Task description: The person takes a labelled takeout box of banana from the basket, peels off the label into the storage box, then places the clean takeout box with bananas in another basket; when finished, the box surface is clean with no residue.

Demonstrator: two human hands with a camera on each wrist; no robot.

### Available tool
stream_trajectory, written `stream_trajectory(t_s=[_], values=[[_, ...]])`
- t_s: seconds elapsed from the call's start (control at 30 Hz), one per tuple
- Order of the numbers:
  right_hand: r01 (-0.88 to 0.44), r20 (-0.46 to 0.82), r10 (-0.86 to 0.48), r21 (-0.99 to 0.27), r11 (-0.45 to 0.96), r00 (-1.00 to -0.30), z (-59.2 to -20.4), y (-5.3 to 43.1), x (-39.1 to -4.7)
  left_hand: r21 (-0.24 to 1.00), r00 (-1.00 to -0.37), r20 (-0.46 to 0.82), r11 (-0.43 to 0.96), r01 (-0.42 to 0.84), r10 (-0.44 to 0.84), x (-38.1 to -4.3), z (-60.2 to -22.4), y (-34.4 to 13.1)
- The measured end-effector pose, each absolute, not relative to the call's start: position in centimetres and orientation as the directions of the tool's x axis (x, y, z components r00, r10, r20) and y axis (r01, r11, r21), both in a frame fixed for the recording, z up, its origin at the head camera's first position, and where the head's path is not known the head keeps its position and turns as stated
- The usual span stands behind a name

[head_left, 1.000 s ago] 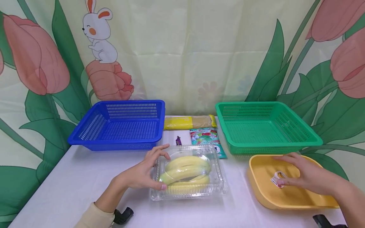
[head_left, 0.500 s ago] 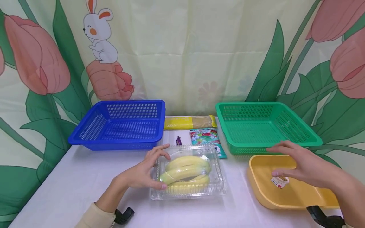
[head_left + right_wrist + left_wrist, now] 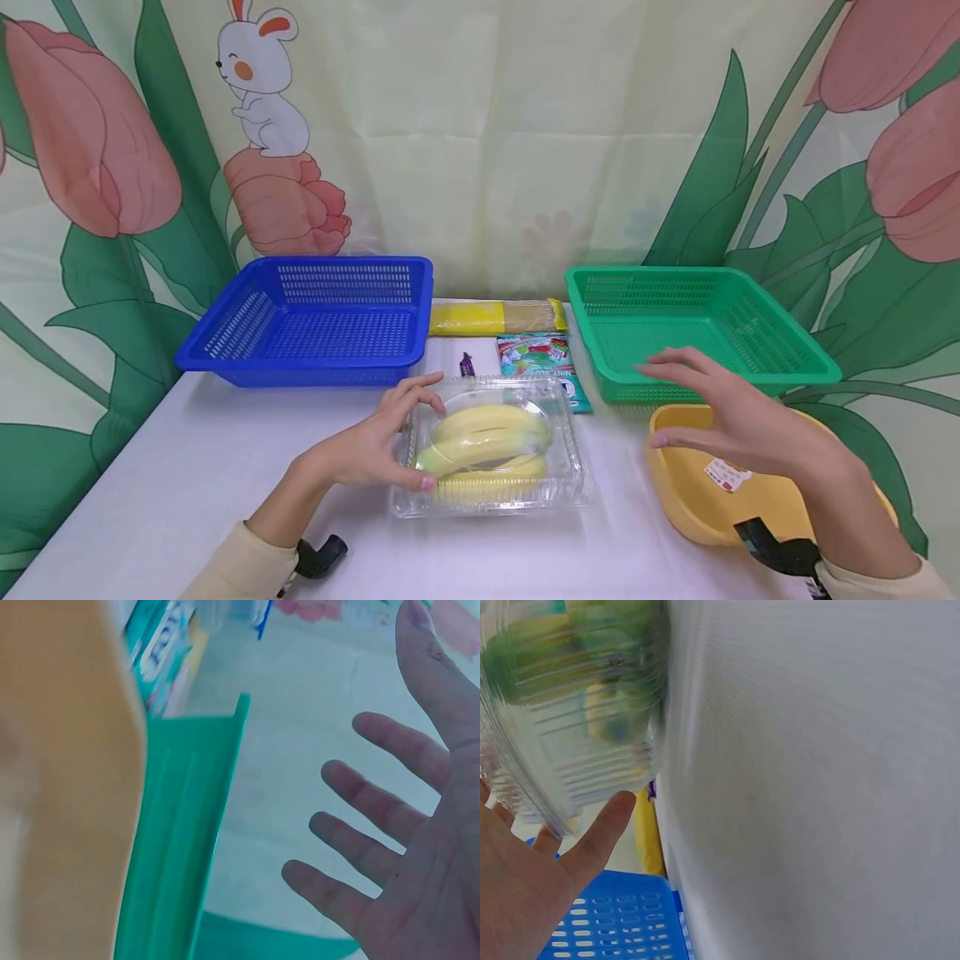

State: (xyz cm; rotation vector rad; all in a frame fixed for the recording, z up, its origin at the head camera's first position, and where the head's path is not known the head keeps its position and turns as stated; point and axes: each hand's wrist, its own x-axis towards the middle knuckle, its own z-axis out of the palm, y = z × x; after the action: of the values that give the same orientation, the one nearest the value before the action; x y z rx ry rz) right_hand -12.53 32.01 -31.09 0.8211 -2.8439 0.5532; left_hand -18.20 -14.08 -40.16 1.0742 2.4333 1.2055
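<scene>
White-clothed, the table (image 3: 142, 467) carries a clear box (image 3: 491, 492) of bananas (image 3: 483, 442), well in from its left edge. My left hand (image 3: 378, 442) touches the box's left side, thumb and fingers spread; my right hand (image 3: 738, 423), fingers apart, hovers near the yellow tub (image 3: 684, 492). One yellow packet (image 3: 491, 319) lies along the back edge.

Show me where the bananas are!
In the head view, the bananas are inside the clear plastic box, below the picture's middle, with the left hand at its left side and the yellow tub farther right.

Blue basket (image 3: 330, 333) beside a yellow packet (image 3: 480, 318), before a tulip-patterned curtain (image 3: 487, 167).
</scene>
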Motion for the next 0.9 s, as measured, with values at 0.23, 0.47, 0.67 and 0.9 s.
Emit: stream_trajectory(t_s=[0.23,0.47,0.67,0.9], values=[[-0.569,0.24,-0.517,-0.364,0.737,-0.822,-31.3,29.0,-13.4,0.758,-0.698,0.137,0.379,0.53,0.702,-18.2,-40.3,-14.1],[-0.586,0.246,-0.536,-0.432,0.685,-0.808,-32.9,27.0,-13.9,0.751,-0.694,0.143,0.38,0.54,0.705,-18.3,-40.3,-14.2],[-0.62,0.253,-0.576,-0.46,0.635,-0.778,-34.2,25.5,-13.9,0.755,-0.69,0.137,0.376,0.537,0.711,-18.5,-40.3,-14.1],[-0.654,0.259,-0.614,-0.462,0.599,-0.746,-34.9,23.6,-13.9,0.776,-0.702,0.114,0.378,0.505,0.703,-18.2,-40.2,-14.1]])
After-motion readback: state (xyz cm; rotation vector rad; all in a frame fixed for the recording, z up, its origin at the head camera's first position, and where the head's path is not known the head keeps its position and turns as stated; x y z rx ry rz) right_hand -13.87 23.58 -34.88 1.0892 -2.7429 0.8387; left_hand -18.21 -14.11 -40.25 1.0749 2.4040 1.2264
